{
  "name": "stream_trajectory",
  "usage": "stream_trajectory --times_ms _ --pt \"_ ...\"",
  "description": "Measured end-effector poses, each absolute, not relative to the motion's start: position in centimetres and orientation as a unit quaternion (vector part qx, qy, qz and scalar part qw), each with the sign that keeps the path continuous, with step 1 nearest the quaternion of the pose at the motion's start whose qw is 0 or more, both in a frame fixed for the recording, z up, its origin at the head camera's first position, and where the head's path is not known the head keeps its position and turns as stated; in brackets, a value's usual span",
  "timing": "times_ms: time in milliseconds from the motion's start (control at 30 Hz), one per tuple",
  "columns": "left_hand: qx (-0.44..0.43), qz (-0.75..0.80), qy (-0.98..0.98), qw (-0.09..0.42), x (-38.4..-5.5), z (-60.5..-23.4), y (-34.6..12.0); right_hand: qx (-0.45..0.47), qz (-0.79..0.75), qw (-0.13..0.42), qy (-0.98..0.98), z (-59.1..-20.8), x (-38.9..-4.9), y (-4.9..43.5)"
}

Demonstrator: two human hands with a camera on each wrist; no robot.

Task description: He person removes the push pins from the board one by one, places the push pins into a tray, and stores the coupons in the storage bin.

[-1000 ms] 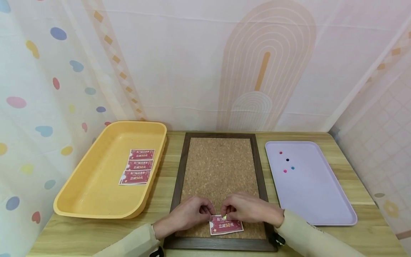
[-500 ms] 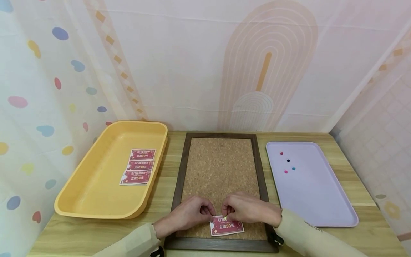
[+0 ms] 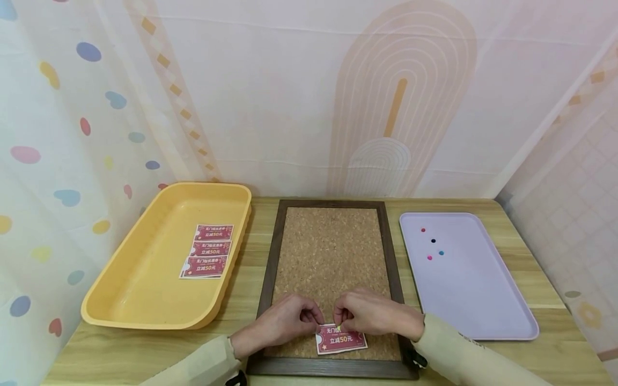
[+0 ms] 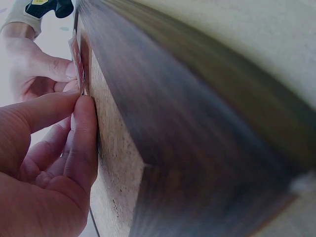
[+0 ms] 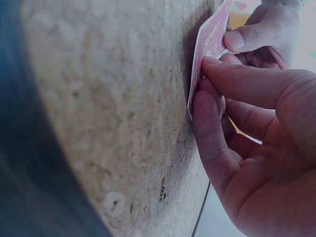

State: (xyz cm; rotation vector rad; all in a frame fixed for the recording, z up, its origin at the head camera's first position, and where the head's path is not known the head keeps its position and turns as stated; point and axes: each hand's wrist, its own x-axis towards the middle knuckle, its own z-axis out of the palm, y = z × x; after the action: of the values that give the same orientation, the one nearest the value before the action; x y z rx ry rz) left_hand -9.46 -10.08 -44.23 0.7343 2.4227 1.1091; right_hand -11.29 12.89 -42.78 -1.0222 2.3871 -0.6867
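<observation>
A red paper coupon (image 3: pixel 341 343) with white and yellow print lies over the near end of a cork board (image 3: pixel 333 257) in a dark wooden frame. My left hand (image 3: pixel 288 320) pinches its upper left corner between thumb and index finger. At the coupon's top edge my right hand (image 3: pixel 370 312) pinches a small yellow pushpin (image 3: pixel 339 327), whose head barely shows between the fingertips. In the right wrist view the coupon (image 5: pixel 213 37) stands slightly off the cork, and the fingers hide the pin. The left wrist view catches the coupon (image 4: pixel 77 61) edge-on.
To the left, a deep yellow bin (image 3: pixel 149 324) holds several coupons (image 3: pixel 205 266) like this one, stacked in overlapping rows. A flat lilac tray (image 3: pixel 475 289) at the right carries several small coloured pins, including a black pin (image 3: pixel 433 241). A patterned curtain (image 3: pixel 270 107) hangs behind the table.
Almost nothing moves. Both hands stay at the coupon's top edge, and the small overall shift of the scene comes from the head camera.
</observation>
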Motion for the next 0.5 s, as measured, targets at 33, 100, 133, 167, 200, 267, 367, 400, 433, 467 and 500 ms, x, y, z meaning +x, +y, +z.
stream_trajectory --times_ms 33,100,133,167,200,267,367,400,433,467,500 --pt "0.261 0.394 0.861 0.188 -9.46 -44.23 -10.07 -0.371 -0.250 0.226 0.865 -42.78 -11.29 12.91" --pt "0.262 0.395 0.860 0.188 -9.47 -44.21 -10.06 -0.371 -0.251 0.226 0.865 -42.77 -11.30 12.95" --pt "0.262 0.395 0.860 0.188 -9.47 -44.21 -10.06 -0.372 -0.251 0.225 0.865 -42.77 -11.31 12.97" --pt "0.262 0.395 0.861 0.188 -9.47 -44.20 -10.05 -0.372 -0.251 0.224 0.865 -42.76 -11.32 12.98" --pt "0.261 0.394 0.861 0.188 -9.47 -44.19 -10.05 -0.373 -0.251 0.223 0.865 -42.77 -11.33 13.00" --pt "0.261 0.394 0.861 0.188 -9.47 -44.18 -10.05 -0.374 -0.251 0.222 0.865 -42.79 -11.35 13.02" --pt "0.260 0.393 0.862 0.189 -9.48 -44.19 -10.04 -0.376 -0.255 0.222 0.863 -42.85 -11.37 13.06" --pt "0.260 0.392 0.862 0.189 -9.48 -44.20 -10.04 -0.376 -0.256 0.222 0.862 -42.87 -11.37 13.08" --pt "0.261 0.392 0.862 0.188 -9.49 -44.22 -10.03 -0.377 -0.257 0.222 0.862 -42.91 -11.36 13.10" --pt "0.262 0.392 0.862 0.188 -9.50 -44.23 -10.03 -0.377 -0.257 0.221 0.862 -42.94 -11.38 13.12" --pt "0.262 0.391 0.862 0.187 -9.51 -44.24 -10.03 -0.378 -0.258 0.221 0.861 -42.96 -11.38 13.13"
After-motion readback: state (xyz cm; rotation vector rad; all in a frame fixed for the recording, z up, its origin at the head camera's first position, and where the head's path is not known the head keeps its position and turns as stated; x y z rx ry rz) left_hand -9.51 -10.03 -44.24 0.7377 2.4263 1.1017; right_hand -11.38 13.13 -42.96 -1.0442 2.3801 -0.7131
